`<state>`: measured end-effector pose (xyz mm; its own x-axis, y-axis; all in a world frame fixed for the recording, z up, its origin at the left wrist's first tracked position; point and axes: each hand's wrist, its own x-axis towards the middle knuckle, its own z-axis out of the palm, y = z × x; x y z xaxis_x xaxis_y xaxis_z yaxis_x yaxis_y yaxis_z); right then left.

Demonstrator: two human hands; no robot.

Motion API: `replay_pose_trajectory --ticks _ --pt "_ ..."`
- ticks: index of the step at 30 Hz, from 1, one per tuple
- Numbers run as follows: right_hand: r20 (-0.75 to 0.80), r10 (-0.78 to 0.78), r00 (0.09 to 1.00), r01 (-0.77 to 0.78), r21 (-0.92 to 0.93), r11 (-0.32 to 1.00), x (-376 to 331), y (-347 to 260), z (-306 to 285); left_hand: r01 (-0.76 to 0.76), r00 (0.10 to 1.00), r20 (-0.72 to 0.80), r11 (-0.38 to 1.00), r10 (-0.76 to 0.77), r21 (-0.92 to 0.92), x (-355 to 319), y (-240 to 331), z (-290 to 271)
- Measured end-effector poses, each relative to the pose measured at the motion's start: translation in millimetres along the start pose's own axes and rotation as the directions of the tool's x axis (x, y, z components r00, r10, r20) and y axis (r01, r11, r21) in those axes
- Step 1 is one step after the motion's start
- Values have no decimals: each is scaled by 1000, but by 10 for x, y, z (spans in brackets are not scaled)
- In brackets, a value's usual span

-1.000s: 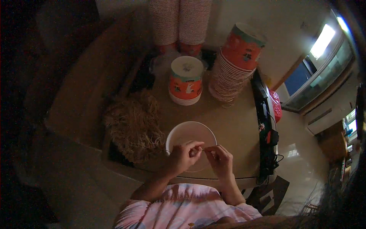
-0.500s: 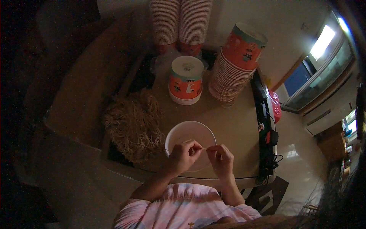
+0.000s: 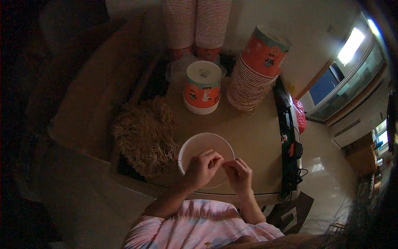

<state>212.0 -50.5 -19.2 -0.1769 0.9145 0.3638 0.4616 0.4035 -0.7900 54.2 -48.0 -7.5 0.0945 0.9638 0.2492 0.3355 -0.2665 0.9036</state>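
Observation:
Over a white paper tub (image 3: 202, 141) at the table's front, my left hand (image 3: 204, 168) and my right hand (image 3: 239, 174) meet, fingertips nearly touching. Both are closed in a pinch on a thin strand, which is mostly hidden between the fingers. The tub stands mouth up, its lower part covered by my hands. Left of it lies a heap of tan, stringy fibre (image 3: 145, 137). Behind it, an orange and green paper tub (image 3: 202, 93) stands upside down over others, their white rims showing below.
A tall leaning stack of orange tubs (image 3: 259, 68) with loose fibres on it stands at the back right. Two high stacks of tubs (image 3: 180, 25) rise at the back. A black strip with cables (image 3: 292, 153) runs along the right edge, by a red basket (image 3: 299, 116).
My fingertips have drawn closer together, and the pale strand that showed between them is now barely visible. The tub has shifted very slightly; the other things stay put.

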Motion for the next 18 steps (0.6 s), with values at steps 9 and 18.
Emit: replay_pose_trajectory --ticks 9,18 --pt "11 10 1000 -9 -32 999 2 0 -18 -54 998 -11 995 55 84 -2 18 22" --pt "-92 -108 990 112 43 993 -5 -3 58 -115 983 -109 956 149 269 -14 58 86"
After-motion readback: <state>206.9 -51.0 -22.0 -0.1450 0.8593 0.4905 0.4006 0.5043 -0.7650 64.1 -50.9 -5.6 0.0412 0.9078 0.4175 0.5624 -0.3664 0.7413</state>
